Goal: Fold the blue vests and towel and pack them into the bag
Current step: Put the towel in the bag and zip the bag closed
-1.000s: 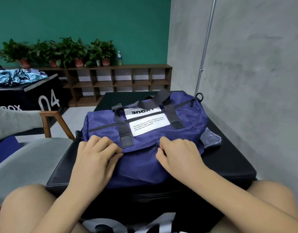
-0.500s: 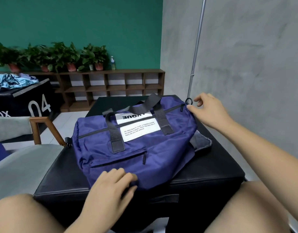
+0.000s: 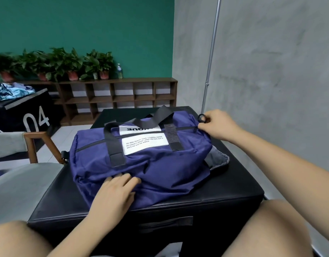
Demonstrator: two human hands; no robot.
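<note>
Bag (image 3: 160,164) on black box (image 3: 225,191), left fingers (image 3: 125,178) flat atop, right fingers (image 3: 210,115) pinching corner

Left hand (image 3: 113,193) lies flat on the near edge of the blue bag (image 3: 160,167), fingers spread over the fabric. Right hand (image 3: 217,127) is out at the far corner, pinching the bag just beside a black ring (image 3: 202,117). Between the hands sit the white label (image 3: 145,143) and black handle (image 3: 111,141). Below the right hand, a grey cloth (image 3: 218,158) pokes out onto the black box (image 3: 234,191).
</note>
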